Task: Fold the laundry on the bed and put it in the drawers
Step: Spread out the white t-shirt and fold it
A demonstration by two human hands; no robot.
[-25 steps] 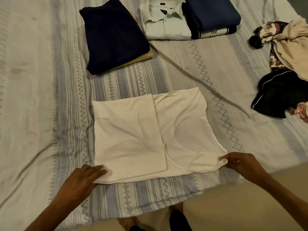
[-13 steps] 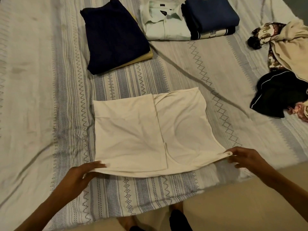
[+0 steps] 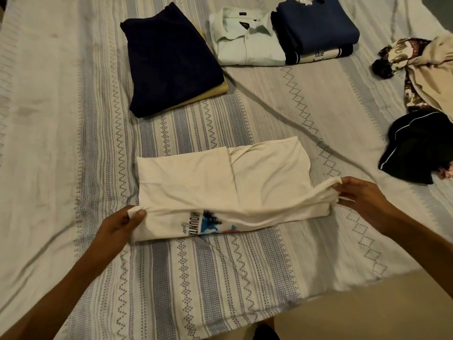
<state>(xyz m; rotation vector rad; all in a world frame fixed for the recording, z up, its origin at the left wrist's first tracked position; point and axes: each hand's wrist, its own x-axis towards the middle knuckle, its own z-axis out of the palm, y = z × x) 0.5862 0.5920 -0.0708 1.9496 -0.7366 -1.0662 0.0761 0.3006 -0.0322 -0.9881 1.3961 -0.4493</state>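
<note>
A cream T-shirt (image 3: 257,177) lies part-folded on the striped bedsheet (image 3: 201,271), sleeves turned in. Its near edge is lifted and turned away from me, baring a blue printed graphic underneath. My left hand (image 3: 120,225) pinches the near left corner with the thumb on top. My right hand (image 3: 360,200) grips the near right corner, raised a little above the sheet. At the back lie folded piles: a dark navy garment (image 3: 169,60) on a yellow one, a white collared shirt (image 3: 245,42), and a blue garment (image 3: 316,25) on a lettered one.
Loose clothes sit at the right edge: a beige and floral bundle (image 3: 426,72) and a black garment with white piping (image 3: 419,146). The bed's near edge runs along the bottom right, with tan floor (image 3: 367,312) beyond it. No drawers are in view.
Both hands have lifted the shirt's near edge off the sheet and carried it away from me, turning the hem over and exposing the print.
</note>
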